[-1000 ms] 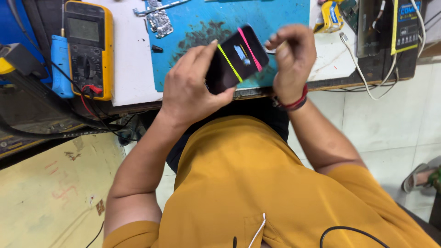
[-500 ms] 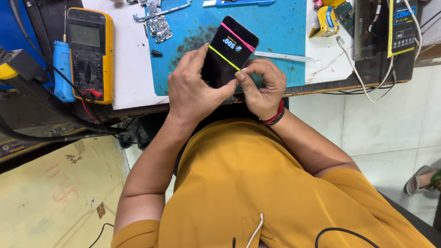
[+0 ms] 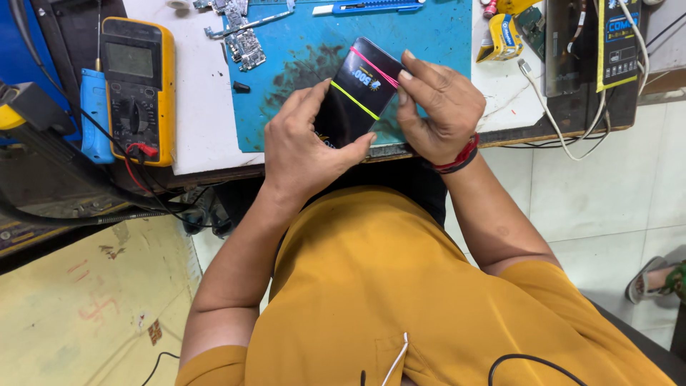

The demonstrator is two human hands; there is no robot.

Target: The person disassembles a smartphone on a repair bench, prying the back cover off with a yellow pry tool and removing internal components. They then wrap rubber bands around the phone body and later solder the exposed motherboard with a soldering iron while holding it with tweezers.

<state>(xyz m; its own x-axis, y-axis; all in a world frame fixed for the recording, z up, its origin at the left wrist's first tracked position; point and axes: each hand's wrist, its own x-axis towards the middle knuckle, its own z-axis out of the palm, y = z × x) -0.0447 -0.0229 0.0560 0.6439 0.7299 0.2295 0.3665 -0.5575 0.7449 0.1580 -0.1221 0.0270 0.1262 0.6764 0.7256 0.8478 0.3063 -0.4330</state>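
Observation:
A black smartphone (image 3: 355,95) with a lit screen is held tilted above the blue work mat (image 3: 300,57). A pink and a yellow-green rubber band cross it. My left hand (image 3: 304,146) grips its lower part, thumb against the right edge. My right hand (image 3: 439,107), with a red thread band at the wrist, touches the phone's right side with its fingertips. I wear a mustard shirt.
A yellow multimeter (image 3: 139,86) with red and black leads lies on the left of the white bench. Circuit board parts (image 3: 246,43) and a blue cutter (image 3: 368,7) lie at the mat's top. A yellow bottle (image 3: 500,39), cables and dark device boxes (image 3: 586,50) sit right.
My right hand moved from the phone's lower edge up to its right side. The phone stays in my left hand over the mat.

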